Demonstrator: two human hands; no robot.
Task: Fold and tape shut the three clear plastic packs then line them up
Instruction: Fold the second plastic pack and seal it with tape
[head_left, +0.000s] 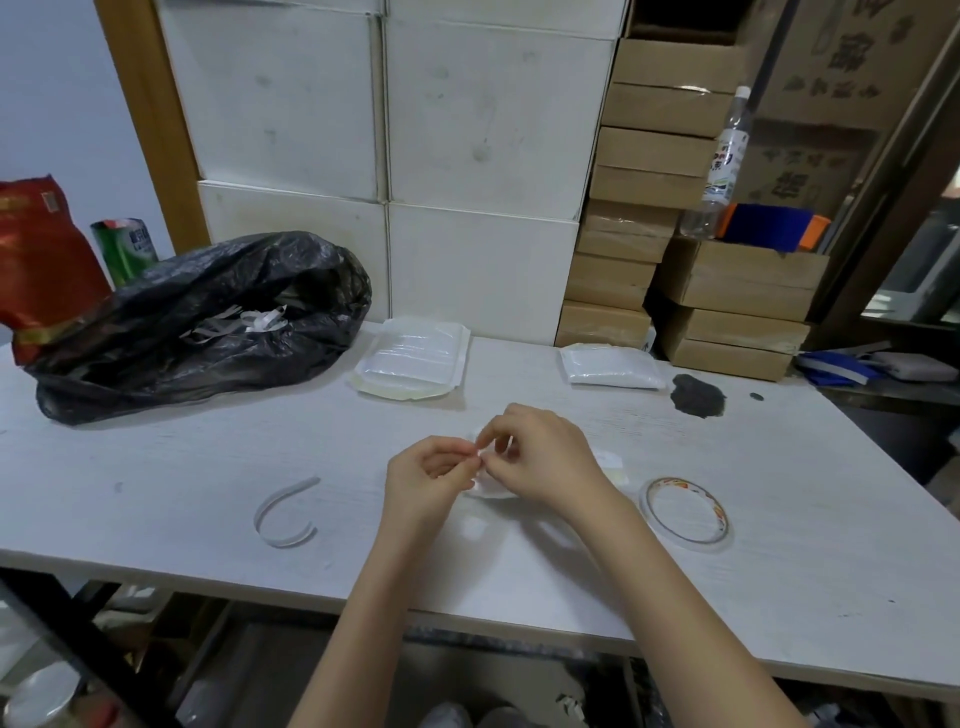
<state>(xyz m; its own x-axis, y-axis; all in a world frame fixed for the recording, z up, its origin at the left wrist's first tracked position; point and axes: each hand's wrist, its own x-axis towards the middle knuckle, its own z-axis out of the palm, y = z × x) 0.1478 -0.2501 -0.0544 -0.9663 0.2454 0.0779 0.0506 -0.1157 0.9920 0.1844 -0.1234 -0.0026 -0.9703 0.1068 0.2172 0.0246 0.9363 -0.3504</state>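
White boxes and brown cartons stack up behind the white table (156, 467); storeroom feel. I read both hands meeting at table centre over a pack (491, 488), mostly hidden beneath them. Left hand (428, 475) and right hand (540, 457) are pinched fingertip to fingertip on something small and pale, likely a tape strip or its backing; I cannot tell which. Neither palm presses the pack.

Other packs: a stack (413, 358) far centre, one more (613, 366) far right, well apart from each other, not lined up. I cannot count the stack.

Risks, as I judge them:
- strip sticks to fingers or curls on itself, since it is held in air by fingertips only
- fold springs open, pack being unweighted
- tape lands crooked on slippery plastic

Around: tape roll (685, 512) just right of the right wrist, within easy reach. Curled liner strip (285, 514) near left, loose. Black bag (202, 317) of scraps far left. Dark patch (696, 395) far right, near the single pack; could soil a lined-up row.
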